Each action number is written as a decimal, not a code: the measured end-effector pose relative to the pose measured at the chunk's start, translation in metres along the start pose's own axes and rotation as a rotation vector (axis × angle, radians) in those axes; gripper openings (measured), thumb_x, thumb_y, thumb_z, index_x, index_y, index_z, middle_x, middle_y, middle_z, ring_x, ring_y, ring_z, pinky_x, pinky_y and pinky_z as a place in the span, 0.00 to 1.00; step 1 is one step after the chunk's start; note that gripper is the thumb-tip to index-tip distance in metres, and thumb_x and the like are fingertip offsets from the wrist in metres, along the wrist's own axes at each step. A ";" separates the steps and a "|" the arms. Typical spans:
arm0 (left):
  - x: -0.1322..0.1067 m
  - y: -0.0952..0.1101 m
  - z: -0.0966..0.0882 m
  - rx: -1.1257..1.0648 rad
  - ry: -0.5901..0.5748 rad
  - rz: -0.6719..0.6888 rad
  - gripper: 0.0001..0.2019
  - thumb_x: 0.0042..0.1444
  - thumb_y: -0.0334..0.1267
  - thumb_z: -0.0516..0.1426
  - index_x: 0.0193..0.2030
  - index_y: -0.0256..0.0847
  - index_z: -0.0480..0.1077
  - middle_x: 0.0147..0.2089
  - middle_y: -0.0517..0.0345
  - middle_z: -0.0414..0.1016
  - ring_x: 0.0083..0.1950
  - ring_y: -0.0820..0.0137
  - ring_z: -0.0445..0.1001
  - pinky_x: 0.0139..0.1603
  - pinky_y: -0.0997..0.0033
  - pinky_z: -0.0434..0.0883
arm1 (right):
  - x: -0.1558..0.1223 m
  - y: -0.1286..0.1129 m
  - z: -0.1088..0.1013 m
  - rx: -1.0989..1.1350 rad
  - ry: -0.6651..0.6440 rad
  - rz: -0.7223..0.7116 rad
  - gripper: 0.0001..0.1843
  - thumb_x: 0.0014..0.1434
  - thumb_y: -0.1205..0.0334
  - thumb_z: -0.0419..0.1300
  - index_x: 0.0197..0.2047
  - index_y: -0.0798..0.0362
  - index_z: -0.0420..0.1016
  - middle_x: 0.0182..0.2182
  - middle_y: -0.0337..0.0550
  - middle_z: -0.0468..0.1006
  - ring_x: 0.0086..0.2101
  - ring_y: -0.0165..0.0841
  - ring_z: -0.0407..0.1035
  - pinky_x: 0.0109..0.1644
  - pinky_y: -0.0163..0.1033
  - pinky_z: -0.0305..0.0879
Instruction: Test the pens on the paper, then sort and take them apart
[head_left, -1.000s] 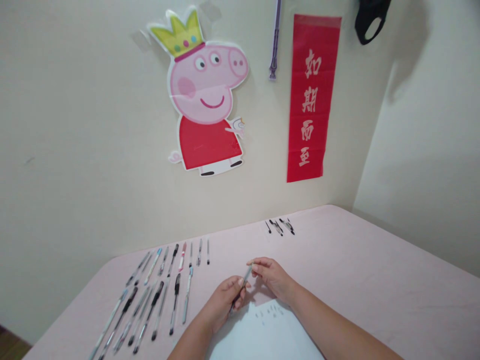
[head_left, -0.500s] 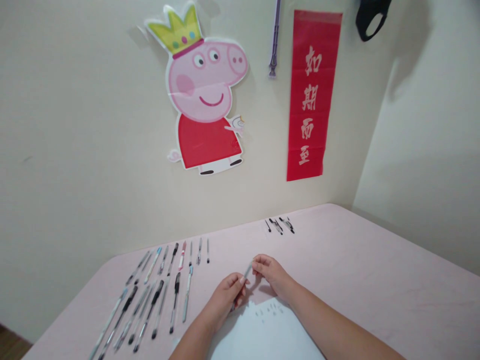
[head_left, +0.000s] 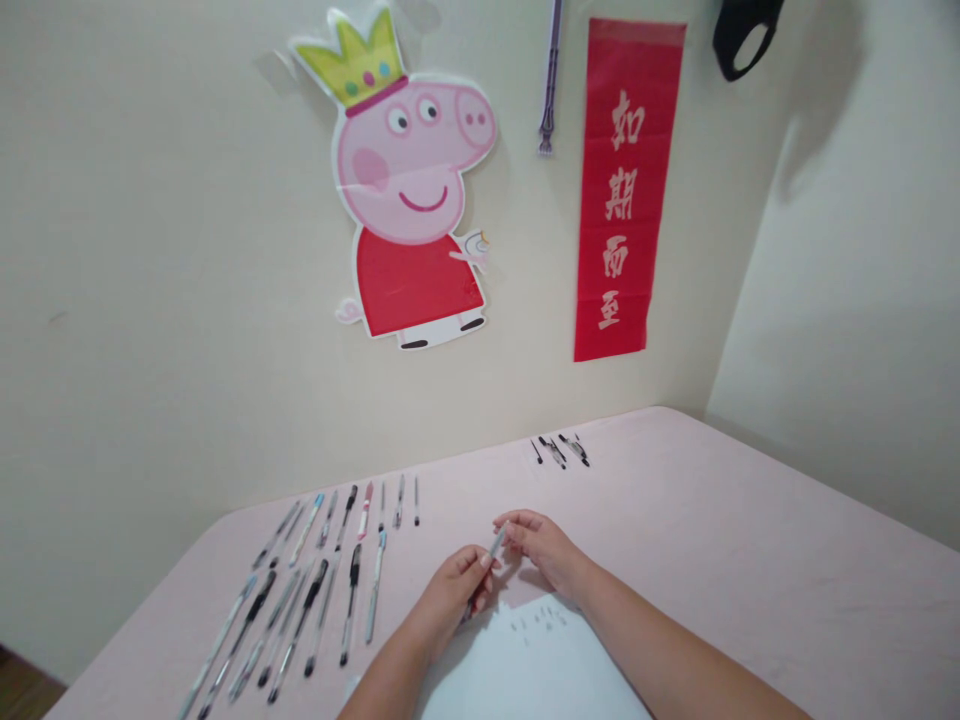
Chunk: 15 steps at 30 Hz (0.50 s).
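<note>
Below, pink tabletop (head_left: 750, 545), pen (head_left: 497, 543) in left hand (head_left: 457, 585); behind, pale wall (head_left: 150, 270)

On the pink-covered bench (head_left: 750, 560), two rows of slim black, clear and pastel plastic pens (head_left: 313, 588) lie left of the flat white paper sheet (head_left: 525, 680), and thin black pen-like sticks (head_left: 574, 450) lie well beyond it. Near that sheet's far edge, a slim greyish pen (head_left: 498, 541) slants between the left grip (head_left: 459, 582) and right grip (head_left: 541, 545).

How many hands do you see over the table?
2: the left hand grips a pen; the right hand is at its far end. No others show.
</note>
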<state>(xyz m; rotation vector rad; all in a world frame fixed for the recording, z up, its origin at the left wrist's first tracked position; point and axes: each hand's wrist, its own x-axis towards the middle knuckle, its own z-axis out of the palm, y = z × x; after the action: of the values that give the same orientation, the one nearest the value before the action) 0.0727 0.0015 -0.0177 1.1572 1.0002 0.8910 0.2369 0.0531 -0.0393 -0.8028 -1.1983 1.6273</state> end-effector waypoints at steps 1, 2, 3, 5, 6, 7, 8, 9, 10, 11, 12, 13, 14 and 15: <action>0.000 0.000 0.000 0.011 -0.002 0.003 0.21 0.48 0.56 0.58 0.32 0.37 0.65 0.22 0.66 0.63 0.18 0.82 0.55 0.20 0.76 0.46 | 0.000 0.001 0.000 -0.011 0.003 -0.005 0.15 0.45 0.51 0.67 0.31 0.53 0.76 0.25 0.37 0.73 0.25 0.27 0.63 0.33 0.35 0.56; 0.000 0.000 0.000 0.022 -0.004 0.005 0.21 0.48 0.57 0.58 0.32 0.37 0.65 0.22 0.66 0.63 0.18 0.82 0.55 0.21 0.76 0.46 | 0.001 0.002 -0.001 -0.021 0.005 -0.010 0.15 0.45 0.50 0.67 0.29 0.53 0.75 0.23 0.36 0.72 0.24 0.26 0.62 0.32 0.35 0.56; 0.000 0.000 0.000 0.030 -0.005 0.008 0.21 0.48 0.57 0.57 0.32 0.37 0.66 0.22 0.66 0.63 0.19 0.82 0.55 0.21 0.76 0.47 | 0.001 0.002 -0.001 -0.027 0.006 -0.014 0.15 0.45 0.50 0.67 0.27 0.54 0.73 0.22 0.35 0.71 0.23 0.26 0.62 0.31 0.34 0.55; 0.000 0.000 0.001 0.043 -0.001 0.008 0.21 0.49 0.57 0.57 0.32 0.37 0.66 0.22 0.66 0.62 0.18 0.81 0.55 0.21 0.76 0.47 | 0.001 0.002 -0.002 -0.021 0.000 -0.013 0.16 0.45 0.50 0.68 0.27 0.54 0.73 0.22 0.35 0.70 0.22 0.25 0.61 0.30 0.34 0.54; 0.000 0.000 0.000 0.048 0.002 0.005 0.21 0.49 0.57 0.57 0.32 0.37 0.66 0.22 0.66 0.62 0.18 0.81 0.55 0.21 0.76 0.47 | 0.001 0.001 -0.002 -0.015 -0.006 -0.009 0.16 0.45 0.50 0.68 0.28 0.55 0.73 0.22 0.35 0.70 0.22 0.25 0.61 0.30 0.34 0.54; 0.000 0.000 0.000 0.050 0.005 0.000 0.21 0.49 0.57 0.57 0.32 0.37 0.66 0.22 0.66 0.62 0.18 0.81 0.55 0.20 0.76 0.46 | 0.000 0.001 -0.002 -0.007 -0.015 -0.004 0.16 0.45 0.51 0.68 0.28 0.55 0.73 0.22 0.35 0.70 0.22 0.25 0.61 0.30 0.33 0.54; 0.000 0.001 0.000 0.051 0.007 -0.003 0.21 0.49 0.57 0.57 0.32 0.37 0.66 0.22 0.66 0.62 0.18 0.81 0.54 0.20 0.76 0.46 | 0.000 0.000 -0.001 0.002 -0.022 -0.001 0.16 0.45 0.51 0.68 0.29 0.55 0.74 0.22 0.35 0.70 0.22 0.25 0.60 0.29 0.33 0.53; -0.001 0.001 0.001 0.049 0.009 -0.004 0.21 0.49 0.57 0.57 0.33 0.37 0.66 0.22 0.66 0.62 0.18 0.81 0.54 0.20 0.76 0.46 | 0.000 -0.002 -0.001 0.011 -0.028 0.004 0.16 0.45 0.52 0.68 0.30 0.55 0.74 0.22 0.35 0.70 0.22 0.25 0.60 0.29 0.33 0.53; -0.001 0.002 0.001 0.045 0.008 -0.002 0.21 0.49 0.57 0.57 0.32 0.37 0.66 0.21 0.66 0.62 0.18 0.81 0.54 0.20 0.76 0.46 | -0.001 -0.003 0.000 0.020 -0.033 0.010 0.15 0.44 0.53 0.68 0.31 0.55 0.75 0.22 0.34 0.70 0.22 0.24 0.60 0.29 0.33 0.53; -0.001 0.002 0.001 0.038 0.007 0.001 0.21 0.48 0.57 0.57 0.32 0.37 0.66 0.21 0.66 0.62 0.18 0.81 0.54 0.20 0.75 0.46 | -0.001 -0.004 0.000 0.030 -0.037 0.019 0.15 0.44 0.53 0.69 0.32 0.55 0.75 0.22 0.34 0.71 0.22 0.24 0.60 0.29 0.33 0.53; -0.002 0.003 0.001 0.031 0.006 0.005 0.21 0.48 0.57 0.58 0.32 0.37 0.66 0.21 0.66 0.62 0.18 0.81 0.54 0.20 0.75 0.46 | -0.002 -0.005 0.001 0.039 -0.042 0.027 0.15 0.44 0.53 0.69 0.32 0.54 0.76 0.22 0.34 0.71 0.22 0.24 0.60 0.29 0.33 0.53; -0.002 0.004 0.002 0.026 0.006 0.007 0.22 0.48 0.57 0.58 0.31 0.37 0.66 0.21 0.66 0.62 0.18 0.81 0.54 0.21 0.75 0.46 | -0.002 -0.006 0.001 0.050 -0.047 0.033 0.15 0.44 0.54 0.69 0.33 0.54 0.76 0.23 0.34 0.71 0.23 0.25 0.60 0.30 0.33 0.53; -0.003 0.004 0.002 0.022 0.007 0.008 0.22 0.47 0.57 0.58 0.31 0.37 0.65 0.21 0.66 0.62 0.18 0.81 0.55 0.21 0.75 0.46 | -0.003 -0.007 0.001 0.059 -0.050 0.035 0.15 0.44 0.54 0.69 0.33 0.54 0.77 0.23 0.34 0.71 0.23 0.25 0.61 0.30 0.33 0.54; -0.003 0.004 0.002 0.019 0.009 0.006 0.22 0.47 0.57 0.58 0.31 0.37 0.65 0.21 0.66 0.62 0.18 0.81 0.55 0.21 0.75 0.46 | -0.003 -0.007 0.002 0.064 -0.053 0.034 0.15 0.44 0.53 0.69 0.33 0.53 0.77 0.24 0.35 0.72 0.24 0.25 0.62 0.31 0.33 0.54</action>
<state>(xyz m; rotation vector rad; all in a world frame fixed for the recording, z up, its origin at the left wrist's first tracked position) 0.0738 -0.0010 -0.0128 1.1741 1.0149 0.8933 0.2389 0.0502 -0.0320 -0.7474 -1.1693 1.7153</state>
